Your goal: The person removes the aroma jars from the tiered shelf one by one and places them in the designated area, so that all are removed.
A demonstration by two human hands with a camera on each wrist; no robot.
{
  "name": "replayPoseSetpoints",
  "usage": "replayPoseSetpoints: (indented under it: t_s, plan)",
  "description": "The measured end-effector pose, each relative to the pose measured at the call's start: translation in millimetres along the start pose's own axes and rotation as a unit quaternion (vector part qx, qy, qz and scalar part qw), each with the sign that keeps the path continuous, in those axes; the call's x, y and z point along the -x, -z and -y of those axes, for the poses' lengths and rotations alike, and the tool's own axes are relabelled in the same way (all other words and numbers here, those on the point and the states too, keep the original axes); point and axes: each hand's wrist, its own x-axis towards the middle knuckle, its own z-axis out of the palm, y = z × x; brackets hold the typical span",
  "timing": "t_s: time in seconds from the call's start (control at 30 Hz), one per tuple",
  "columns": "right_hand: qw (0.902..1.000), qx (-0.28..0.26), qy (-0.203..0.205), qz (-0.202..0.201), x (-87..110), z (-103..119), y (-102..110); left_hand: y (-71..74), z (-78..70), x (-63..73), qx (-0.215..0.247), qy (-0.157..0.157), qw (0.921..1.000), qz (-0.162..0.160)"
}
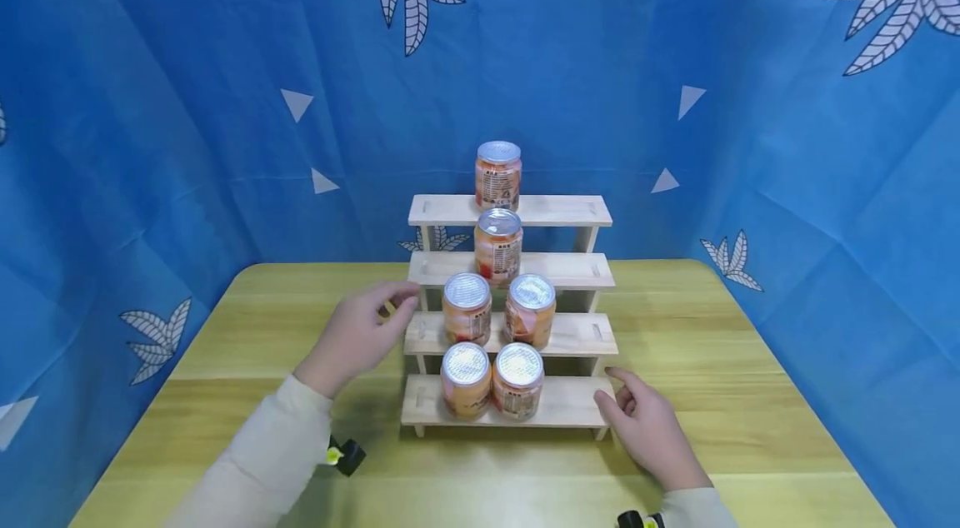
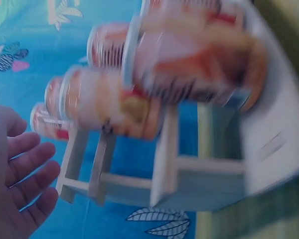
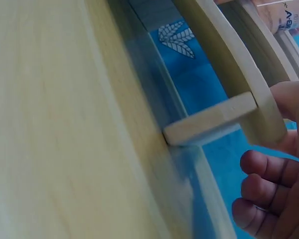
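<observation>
"Stepped wooden stand (image 1: 573,405) is sitting at twelve o'clock from the person, on the table (image 1: 757,445). How's the right hand (image 1: 648,424) doing?"

"It's working at the stand's four o'clock. Thumb and forefinger are pinching the end of the lowest shelf, I'd say, while the other fingers are curling loosely around nothing."

"And the jars?"

"Front pair (image 1: 517,395) is standing side by side on that lowest shelf, near six o'clock. Just behind, a second pair (image 1: 467,320) is standing on the next shelf up, slightly apart."

"What about the left hand (image 1: 363,328)?"

"Hovering at nine o'clock, relaxed, grasping nothing. Its fingertips are pointing at the stand's side; whether they're touching, I can't tell."

"Farther back?"

"One single jar (image 1: 498,253) is sitting on the third shelf up, and the top jar (image 1: 498,182) is standing at twelve o'clock, with a blue curtain (image 1: 592,53) hanging behind."

"So which step are we watching?"

"Seems they're handling the loaded stand itself, not any jar. To my eye, the next move is calling for gentle, even pressure, keeping everything upright."
</observation>
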Motion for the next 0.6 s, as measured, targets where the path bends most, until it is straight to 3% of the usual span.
replayPoseSetpoints:
  t_s: [0.13, 0.33, 0.47, 0.6]
  plan:
    - [0.9993, -0.036, -0.009, -0.002, 1.7, -4, -3, 1.6, 2.5, -37.3, 0.018, 0.002, 0.9998, 0.005]
    - [0.9951, -0.087, -0.042, -0.025, 7.0, -10, -8, -9.4, -13.2, -89.5, -0.004, -0.011, 0.9999, 0.009]
    - [0.9909, -0.121, -0.053, -0.027, 4.2, -7, -13, -13.8, -22.0, -119.0, -0.022, 0.009, 0.9995, 0.021]
    - [0.988, -0.144, -0.05, -0.024, 1.3, -3, -18, -15.1, -25.3, -139.2, 0.003, 0.039, 0.9984, 0.04]
